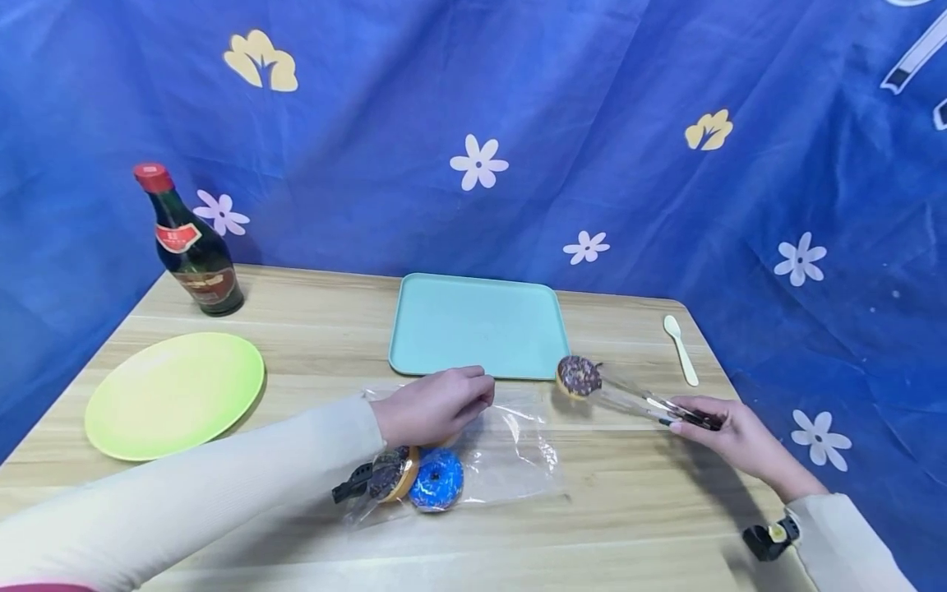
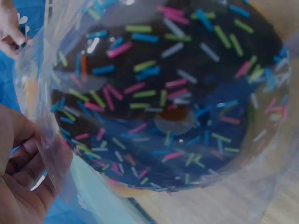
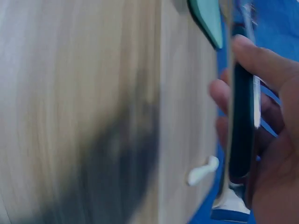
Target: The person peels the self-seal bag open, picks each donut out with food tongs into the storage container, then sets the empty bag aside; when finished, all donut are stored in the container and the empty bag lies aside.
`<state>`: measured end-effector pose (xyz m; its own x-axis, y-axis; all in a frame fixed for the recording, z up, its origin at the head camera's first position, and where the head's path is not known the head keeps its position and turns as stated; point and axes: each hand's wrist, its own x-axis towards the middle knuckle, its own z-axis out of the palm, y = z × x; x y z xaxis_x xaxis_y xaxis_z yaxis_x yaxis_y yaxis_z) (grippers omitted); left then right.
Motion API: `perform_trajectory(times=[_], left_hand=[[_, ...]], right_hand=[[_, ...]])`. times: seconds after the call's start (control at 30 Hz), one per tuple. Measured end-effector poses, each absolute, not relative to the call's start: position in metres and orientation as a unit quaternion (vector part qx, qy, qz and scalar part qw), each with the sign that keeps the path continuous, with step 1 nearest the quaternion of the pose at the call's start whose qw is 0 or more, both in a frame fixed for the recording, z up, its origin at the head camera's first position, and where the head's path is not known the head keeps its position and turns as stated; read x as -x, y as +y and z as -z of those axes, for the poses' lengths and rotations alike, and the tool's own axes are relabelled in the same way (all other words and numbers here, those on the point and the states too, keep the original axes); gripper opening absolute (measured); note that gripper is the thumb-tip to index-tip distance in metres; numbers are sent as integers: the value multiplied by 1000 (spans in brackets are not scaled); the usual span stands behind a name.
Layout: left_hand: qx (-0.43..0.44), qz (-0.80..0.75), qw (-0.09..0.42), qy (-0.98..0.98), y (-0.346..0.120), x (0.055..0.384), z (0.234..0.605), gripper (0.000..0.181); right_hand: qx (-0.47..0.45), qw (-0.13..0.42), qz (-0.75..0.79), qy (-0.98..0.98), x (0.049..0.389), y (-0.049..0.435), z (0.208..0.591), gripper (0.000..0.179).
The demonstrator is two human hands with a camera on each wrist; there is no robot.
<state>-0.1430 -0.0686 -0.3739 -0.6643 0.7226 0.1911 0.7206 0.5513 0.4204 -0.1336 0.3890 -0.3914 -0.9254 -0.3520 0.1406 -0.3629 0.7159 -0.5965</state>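
My right hand point(image 1: 732, 432) grips a pair of tongs point(image 1: 636, 398) by its dark handles. Between the tongs' tips is a chocolate doughnut point(image 1: 579, 376) with sprinkles, held by the front right corner of the teal tray point(image 1: 477, 329). My left hand point(image 1: 436, 404) pinches the edge of a clear plastic bag point(image 1: 510, 464). Inside the bag lie a blue-iced doughnut point(image 1: 436, 479) and another dark sprinkled doughnut point(image 2: 140, 116), which fills the left wrist view. My left hand and wrist hide part of the bag.
A green plate point(image 1: 173, 395) lies at the left, with a dark red-capped bottle point(image 1: 192, 255) behind it. A small white spoon point(image 1: 681, 350) rests near the table's right edge. Behind the table point(image 1: 629, 510) hangs a blue cloth point(image 1: 355, 164).
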Motion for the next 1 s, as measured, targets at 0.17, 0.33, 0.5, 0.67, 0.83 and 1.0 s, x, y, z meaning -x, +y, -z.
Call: perform_trajectory(times=[0.17, 0.33, 0.5, 0.67, 0.83, 1.0], left_hand=[[-410, -237, 15, 881, -69, 143, 374, 13], [-413, -238, 19, 879, -69, 143, 373, 13], [-417, -237, 19, 877, -68, 143, 374, 12], [-420, -233, 25, 877, -67, 143, 374, 11], [-421, -232, 30, 876, -67, 143, 374, 11], [-420, -229, 31, 878, -68, 142, 373, 10]], right_hand=[[-144, 21, -326, -934, 151, 372, 396, 39], [-153, 16, -342, -927, 176, 334, 396, 40], [-176, 4, -328, -928, 207, 290, 396, 40], [-182, -10, -332, -926, 233, 250, 397, 43], [-182, -15, -332, -925, 254, 218, 399, 43], [-177, -35, -335, -925, 267, 190, 399, 44]])
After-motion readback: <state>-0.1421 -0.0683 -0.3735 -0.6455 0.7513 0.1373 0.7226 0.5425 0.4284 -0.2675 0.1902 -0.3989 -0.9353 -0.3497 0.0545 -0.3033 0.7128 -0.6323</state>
